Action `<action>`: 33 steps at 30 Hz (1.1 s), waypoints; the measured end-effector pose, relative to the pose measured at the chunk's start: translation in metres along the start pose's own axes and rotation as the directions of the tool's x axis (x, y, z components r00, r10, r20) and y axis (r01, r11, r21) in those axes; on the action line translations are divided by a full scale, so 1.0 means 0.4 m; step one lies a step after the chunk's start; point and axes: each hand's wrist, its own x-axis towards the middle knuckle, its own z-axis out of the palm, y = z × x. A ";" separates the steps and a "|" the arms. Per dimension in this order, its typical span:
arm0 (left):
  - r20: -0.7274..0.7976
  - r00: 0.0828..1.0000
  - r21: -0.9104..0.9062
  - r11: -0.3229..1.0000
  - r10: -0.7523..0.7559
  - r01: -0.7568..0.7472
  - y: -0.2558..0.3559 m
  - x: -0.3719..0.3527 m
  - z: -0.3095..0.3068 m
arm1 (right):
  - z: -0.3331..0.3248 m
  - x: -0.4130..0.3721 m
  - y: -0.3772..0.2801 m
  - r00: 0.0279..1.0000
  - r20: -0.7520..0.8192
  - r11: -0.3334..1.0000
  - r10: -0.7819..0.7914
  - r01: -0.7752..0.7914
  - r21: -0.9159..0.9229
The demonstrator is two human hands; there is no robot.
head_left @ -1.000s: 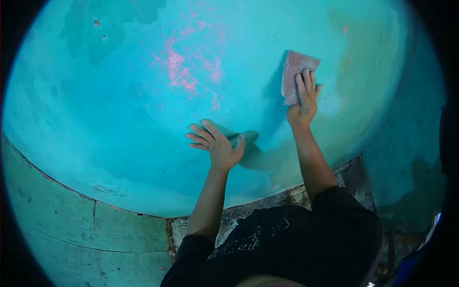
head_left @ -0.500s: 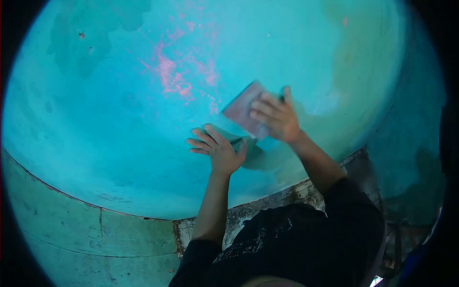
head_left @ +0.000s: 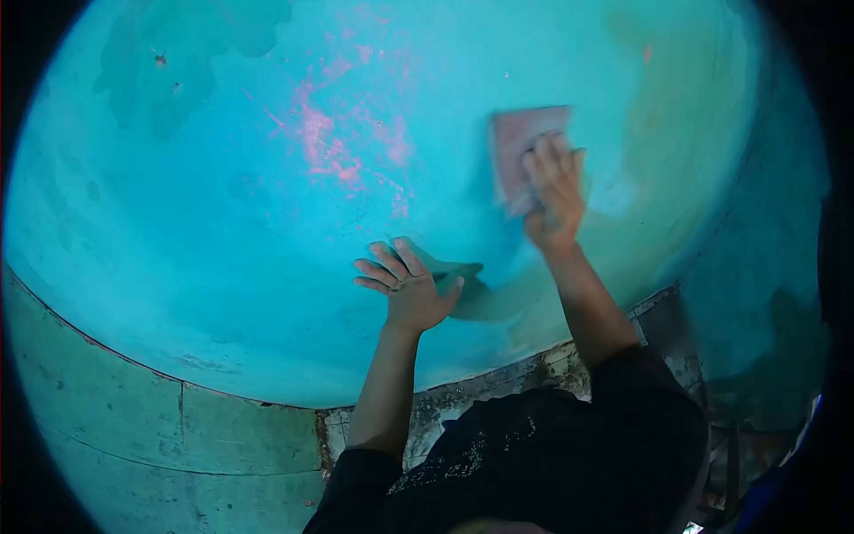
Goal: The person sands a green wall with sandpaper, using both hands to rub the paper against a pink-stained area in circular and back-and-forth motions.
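My right hand point(head_left: 558, 189) lies with its fingers over a reddish-brown square sheet of what looks like sandpaper point(head_left: 513, 147), its edges a little blurred. The sheet is against the big turquoise curved surface point(head_left: 231, 222), right of a pink worn patch point(head_left: 329, 147). Lower and to the left, my left hand point(head_left: 411, 294) has its fingers spread over the same surface, holding nothing. A ring shows on one of its fingers. Whether that palm presses on the surface is hard to tell.
Pale green panels point(head_left: 240, 436) run below the surface's curved lower edge at the left. A stained, rough strip point(head_left: 560, 360) lies along that edge in front of my body. Darker damp-looking stains point(head_left: 187, 53) mark the upper left.
My right hand has moved up and to the right with the sheet, which has turned from slanted to nearly upright. My left hand has stayed almost in place.
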 end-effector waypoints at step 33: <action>-0.083 0.995 0.023 0.998 0.053 -0.051 -0.011 -0.008 0.025 | -0.013 -0.033 -0.015 0.865 0.348 0.930 -0.361 0.308 0.198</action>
